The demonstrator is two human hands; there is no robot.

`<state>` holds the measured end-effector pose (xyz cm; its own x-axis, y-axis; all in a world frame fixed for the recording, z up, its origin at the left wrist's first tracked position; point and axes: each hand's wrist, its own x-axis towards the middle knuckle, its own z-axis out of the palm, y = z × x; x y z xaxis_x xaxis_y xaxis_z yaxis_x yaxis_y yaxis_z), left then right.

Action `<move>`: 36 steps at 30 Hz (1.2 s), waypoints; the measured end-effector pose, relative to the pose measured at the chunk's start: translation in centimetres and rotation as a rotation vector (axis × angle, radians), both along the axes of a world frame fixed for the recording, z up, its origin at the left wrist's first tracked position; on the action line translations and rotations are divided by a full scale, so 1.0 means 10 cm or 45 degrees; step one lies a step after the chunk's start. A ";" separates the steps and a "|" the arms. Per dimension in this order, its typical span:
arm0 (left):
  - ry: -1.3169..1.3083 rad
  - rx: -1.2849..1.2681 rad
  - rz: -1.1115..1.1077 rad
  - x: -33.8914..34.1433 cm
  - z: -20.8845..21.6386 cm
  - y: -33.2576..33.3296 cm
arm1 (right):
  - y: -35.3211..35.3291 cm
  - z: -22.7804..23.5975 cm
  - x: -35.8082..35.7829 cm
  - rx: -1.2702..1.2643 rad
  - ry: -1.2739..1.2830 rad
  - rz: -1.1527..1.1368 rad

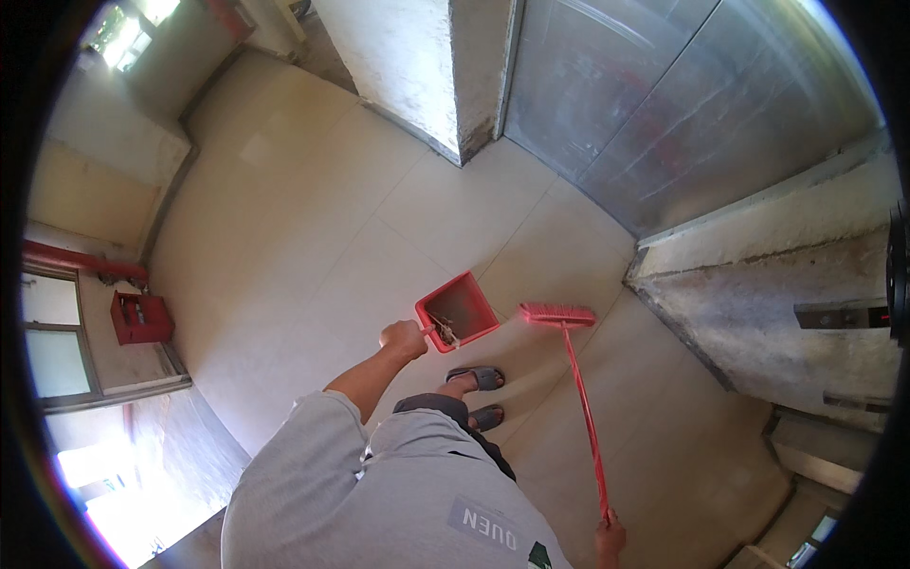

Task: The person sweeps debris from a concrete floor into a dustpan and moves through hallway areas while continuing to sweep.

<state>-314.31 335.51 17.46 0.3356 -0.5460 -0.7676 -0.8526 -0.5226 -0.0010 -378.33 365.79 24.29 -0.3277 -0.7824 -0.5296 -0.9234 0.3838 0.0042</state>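
My left hand [405, 338] is closed round the handle of a red dustpan [481, 302], a deep box-like one. Some dry debris [444, 329] lies inside it, towards the handle side. Off to the right, my right hand [610, 537] grips the end of a long red broom handle [590, 424]. The red broom head [557, 314] is to the right of the dustpan, apart from it, with its bristles pointing away from me. Whether the dustpan touches the floor I cannot tell.
Beige tiles cover the floor [284, 237]. Metal elevator-like doors [664, 104] stand at the far right, beside a white wall corner [417, 76]. A red box [142, 318] and a red pipe [81, 260] are by the left wall. My sandalled feet [483, 378] are just below the dustpan.
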 end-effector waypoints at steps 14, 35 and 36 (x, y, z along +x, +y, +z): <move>-0.021 0.027 0.105 0.73 -0.09 1.22 | -3.24 -1.01 2.61 -0.026 -0.274 0.484; -0.241 -0.156 0.266 0.89 0.31 1.49 | -0.46 0.11 0.38 0.531 0.095 -0.133; -0.245 -0.171 0.233 0.82 0.33 1.38 | -0.28 0.37 0.38 0.626 0.131 -0.294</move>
<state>-306.07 349.35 20.71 0.5704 -0.5554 -0.6051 -0.7348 -0.6743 -0.0737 -374.54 362.94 27.96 -0.5307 -0.3528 -0.7706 -0.8010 0.5061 0.3199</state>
